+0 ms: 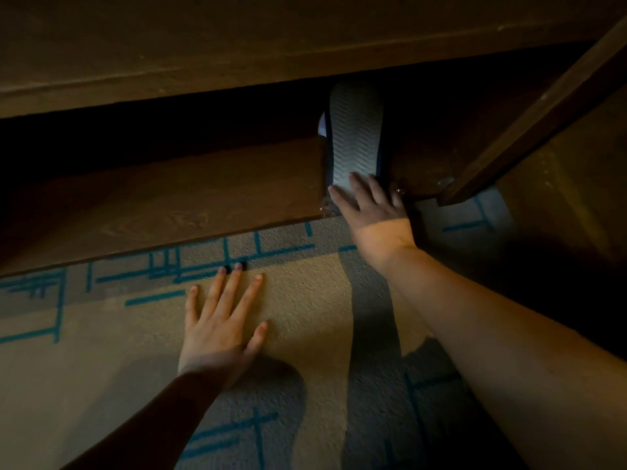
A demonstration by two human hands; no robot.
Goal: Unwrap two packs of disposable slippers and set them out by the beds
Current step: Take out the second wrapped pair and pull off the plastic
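The left hand [222,329] lies flat and empty, fingers spread, on the beige carpet with teal lines [305,300]. Further right, the right hand [368,201] rests open-fingered on the grey ribbed-sole slipper pack in clear wrap [354,137] inside a low dark wooden shelf [169,198]. Fetching is under way; next likely calls for closing a grip and drawing it out.

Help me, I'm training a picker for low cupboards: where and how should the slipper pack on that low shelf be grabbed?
Grip the near end of the slipper pack, from the open front. It lies sole-up, lengthwise into the dark recess, with only that end at the shelf edge. The right hand already rests there; the left hand lies flat on the carpet. Pinching across the narrow width probably suits best.
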